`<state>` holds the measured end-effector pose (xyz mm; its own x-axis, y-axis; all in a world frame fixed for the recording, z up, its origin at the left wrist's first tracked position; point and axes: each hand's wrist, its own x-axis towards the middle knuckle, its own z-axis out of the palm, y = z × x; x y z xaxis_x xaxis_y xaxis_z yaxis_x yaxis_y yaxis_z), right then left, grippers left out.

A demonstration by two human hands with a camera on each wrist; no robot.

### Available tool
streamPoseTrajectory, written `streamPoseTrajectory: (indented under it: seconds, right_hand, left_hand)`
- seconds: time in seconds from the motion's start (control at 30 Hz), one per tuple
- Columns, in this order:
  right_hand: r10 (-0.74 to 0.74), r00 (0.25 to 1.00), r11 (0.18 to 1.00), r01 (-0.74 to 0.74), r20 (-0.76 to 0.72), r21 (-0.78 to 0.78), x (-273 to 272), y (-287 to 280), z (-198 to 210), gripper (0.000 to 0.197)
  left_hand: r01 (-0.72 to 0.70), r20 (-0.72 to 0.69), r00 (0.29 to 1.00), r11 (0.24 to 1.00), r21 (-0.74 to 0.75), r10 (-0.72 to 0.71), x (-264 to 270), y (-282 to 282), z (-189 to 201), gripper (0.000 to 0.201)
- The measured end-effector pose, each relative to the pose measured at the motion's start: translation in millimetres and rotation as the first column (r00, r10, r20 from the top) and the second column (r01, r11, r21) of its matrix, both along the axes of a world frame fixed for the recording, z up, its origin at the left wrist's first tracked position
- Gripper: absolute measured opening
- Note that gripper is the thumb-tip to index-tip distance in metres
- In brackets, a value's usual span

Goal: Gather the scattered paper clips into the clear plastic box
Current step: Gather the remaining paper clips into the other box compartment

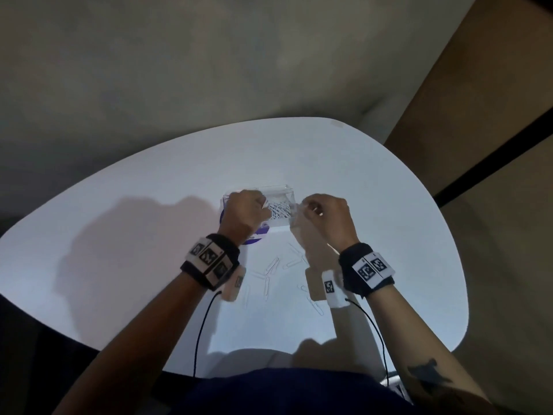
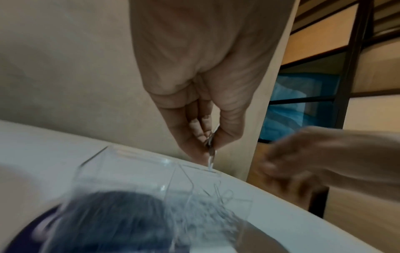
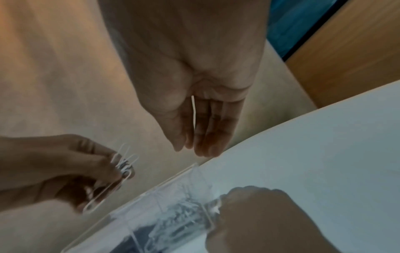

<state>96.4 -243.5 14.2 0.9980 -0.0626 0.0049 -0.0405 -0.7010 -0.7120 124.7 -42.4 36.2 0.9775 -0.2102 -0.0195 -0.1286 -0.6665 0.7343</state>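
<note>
On the white round table sits the clear plastic box. The left hand pinches white paper clips above it; the right hand, fingers curled, holds one thin clip. Loose clips lie nearer.

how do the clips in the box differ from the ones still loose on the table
The clips in the clear box are heaped and tangled; the loose clips on the table lie flat, mostly apart. The boxed heap sits between the left hand and right hand; the loose ones lie nearer the person, by the wrists. Both look like pale wire clips.
</note>
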Motion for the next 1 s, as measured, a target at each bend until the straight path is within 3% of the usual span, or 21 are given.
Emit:
streamPoseTrajectory:
  seconds: [0.07,0.13,0.3,0.37,0.47,0.6,0.63,0.7,0.8,0.9,1.0]
  right_hand:
    - [-0.011,0.998,1.0,0.012,-0.062,0.012,-21,-12,-5,0.005]
    - [-0.036,0.993,0.999,0.038,-0.109,0.012,-41,-21,-13,0.007]
    - [-0.049,0.981,0.998,0.04,-0.186,-0.049,-75,-28,-31,0.019]
    - [-0.012,0.97,0.989,-0.024,-0.241,-0.145,-82,-25,-34,0.024]
    - [0.17,0.901,0.909,-0.299,-0.399,-0.29,-91,-25,-39,0.039]
    - [0.295,0.834,0.864,-0.441,-0.466,-0.243,-106,-31,-51,0.079]
    - [0.295,0.837,0.857,-0.445,-0.46,-0.259,-109,-30,-55,0.082]
    - [0.269,0.859,0.854,-0.421,-0.435,-0.304,-108,-28,-59,0.085]
    - [0.239,0.887,0.893,-0.36,-0.394,-0.269,-101,-19,-55,0.084]
    - [0.191,0.915,0.937,-0.278,-0.356,-0.21,-94,-10,-49,0.077]
    - [0.158,0.924,0.955,-0.233,-0.347,-0.186,-83,-3,-54,0.055]
  left_hand:
    - [0.008,-0.064,0.998,0.983,0.181,0.003,21,-11,2,0.041]
    - [0.034,-0.103,0.995,0.968,0.247,-0.009,36,-24,-2,0.038]
    - [0.148,-0.177,0.981,0.89,0.432,-0.077,47,-43,-27,0.006]
    - [0.179,-0.168,0.979,0.87,0.459,-0.113,46,-43,-37,0.019]
    - [0.181,-0.074,0.984,0.911,0.372,-0.165,34,-31,-34,0.036]
    - [0.136,0.148,0.977,0.981,0.136,-0.156,-4,5,-17,0.008]
    - [0.163,0.12,0.976,0.976,0.146,-0.181,-14,16,-15,0.009]
    - [0.286,-0.106,0.958,0.925,0.25,-0.267,-34,38,-19,0.023]
    - [0.393,-0.388,0.888,0.846,0.361,-0.247,-61,69,-40,0.039]
    - [0.378,-0.436,0.878,0.845,0.378,-0.198,-81,80,-54,0.045]
    - [0.347,-0.411,0.89,0.879,0.328,-0.198,-95,68,-59,0.048]
